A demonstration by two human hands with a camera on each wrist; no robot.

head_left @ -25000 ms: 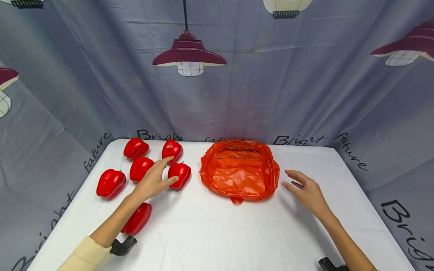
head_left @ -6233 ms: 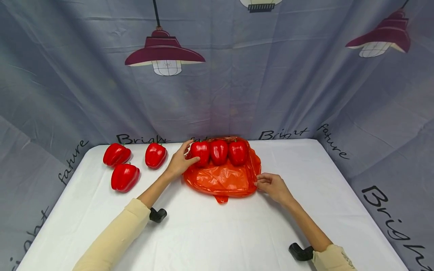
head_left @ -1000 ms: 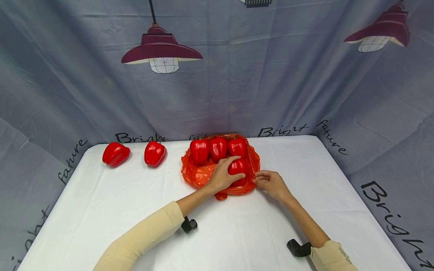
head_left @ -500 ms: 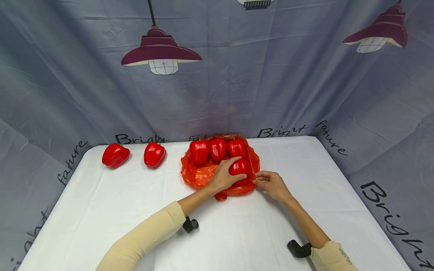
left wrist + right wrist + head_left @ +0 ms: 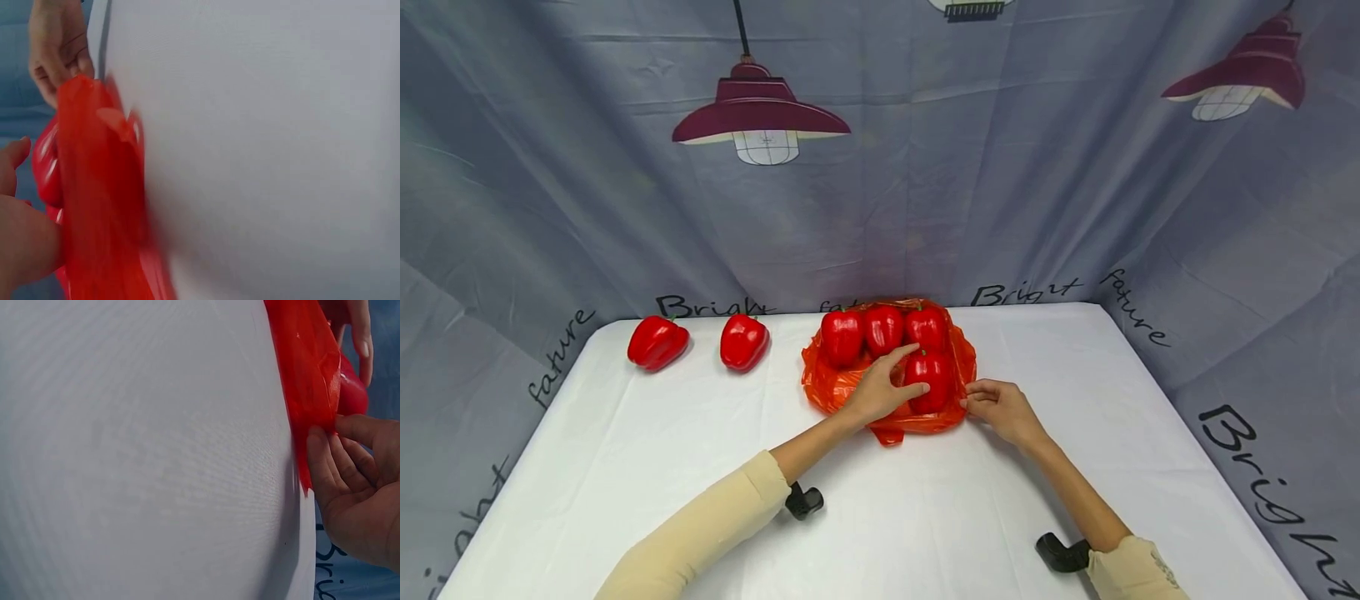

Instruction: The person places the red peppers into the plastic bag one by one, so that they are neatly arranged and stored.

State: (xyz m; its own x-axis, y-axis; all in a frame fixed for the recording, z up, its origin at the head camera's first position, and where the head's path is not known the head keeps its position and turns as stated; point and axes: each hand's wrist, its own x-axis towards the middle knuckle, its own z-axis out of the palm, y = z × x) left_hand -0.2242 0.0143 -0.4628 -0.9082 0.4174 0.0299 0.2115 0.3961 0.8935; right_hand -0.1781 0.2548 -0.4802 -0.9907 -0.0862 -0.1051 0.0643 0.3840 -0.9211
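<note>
A red plastic bag [image 5: 835, 390] lies spread open on the table, with three red bell peppers [image 5: 883, 331] along its back. In front of them, at the bag's right side, sits another bell pepper [image 5: 931, 382]. My left hand [image 5: 880, 390] is just left of that pepper, thumb and fingers spread apart; whether a fingertip still touches it I cannot tell. My right hand [image 5: 1003, 411] pinches the bag's right edge between thumb and fingers, as the right wrist view also shows on the bag's rim [image 5: 312, 394].
Two more bell peppers, one at the far left [image 5: 657, 343] and one nearer the bag [image 5: 744, 343], lie on the white table [image 5: 887, 517]. A grey curtain [image 5: 895, 208] printed with lamps stands behind and at both sides. Black wrist mounts [image 5: 805, 502] sit at both wrists.
The left hand has let go of the front pepper and drawn slightly left, leaving it in the bag. The right hand keeps its hold. Earlier, all the peppers lay outside the bag.
</note>
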